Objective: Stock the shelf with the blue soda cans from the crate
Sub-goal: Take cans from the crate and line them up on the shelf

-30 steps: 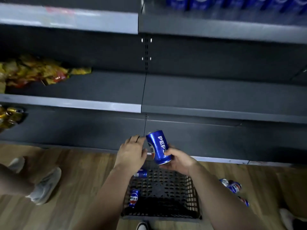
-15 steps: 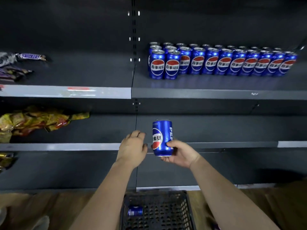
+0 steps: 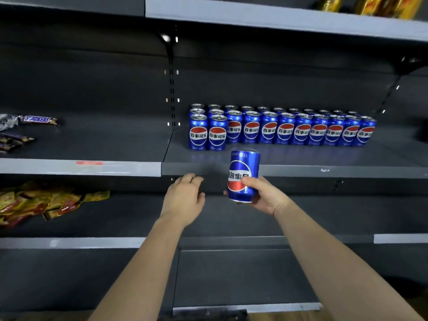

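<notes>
My right hand [image 3: 264, 195] grips a blue soda can [image 3: 243, 176] upside down, its logo inverted, just in front of the dark shelf [image 3: 301, 170] edge. On that shelf stand several blue soda cans [image 3: 278, 128] in rows, with two extra cans [image 3: 207, 133] forward at the left end. My left hand [image 3: 184, 198] hovers to the left of the held can, fingers loosely curled, holding nothing. Only the crate's top rim [image 3: 208, 315] shows at the bottom edge.
Chocolate bars [image 3: 27, 126] lie at the left of the same shelf level. Yellow snack packets [image 3: 41, 202] sit on the shelf below at left. Gold items [image 3: 370, 5] stand on the top shelf at right. Bare shelf surface lies in front of the can rows.
The view has tilted up from the crate to the shelf. My right hand has raised the can from above the crate to shelf height, and the can has turned upside down. My left hand rose alongside.
</notes>
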Demonstrator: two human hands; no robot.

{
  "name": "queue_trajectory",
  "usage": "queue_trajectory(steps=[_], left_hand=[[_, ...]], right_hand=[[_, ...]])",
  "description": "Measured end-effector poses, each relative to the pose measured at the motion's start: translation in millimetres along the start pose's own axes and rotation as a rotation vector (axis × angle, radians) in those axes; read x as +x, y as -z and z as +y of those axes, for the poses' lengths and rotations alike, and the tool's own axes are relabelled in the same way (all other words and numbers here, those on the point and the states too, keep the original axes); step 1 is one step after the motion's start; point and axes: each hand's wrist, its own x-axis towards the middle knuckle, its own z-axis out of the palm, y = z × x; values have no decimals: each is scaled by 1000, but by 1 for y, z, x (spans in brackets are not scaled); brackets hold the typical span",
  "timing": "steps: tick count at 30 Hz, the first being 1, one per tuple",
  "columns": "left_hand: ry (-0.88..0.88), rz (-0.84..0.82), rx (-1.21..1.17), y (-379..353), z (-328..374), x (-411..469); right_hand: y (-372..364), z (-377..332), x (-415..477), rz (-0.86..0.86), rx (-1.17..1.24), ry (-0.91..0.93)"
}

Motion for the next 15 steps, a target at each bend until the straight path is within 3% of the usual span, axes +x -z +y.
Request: queue_trajectory(steps=[8, 12, 15], left_hand=[[-94, 159, -143, 16, 54, 38], [-261, 204, -70, 20, 77, 55], [-254, 215, -40, 15, 85, 64]], right_hand=[[48, -78, 16, 45, -450, -17], [55, -96, 19, -15, -645, -72], [66, -103, 17, -29, -673, -80]])
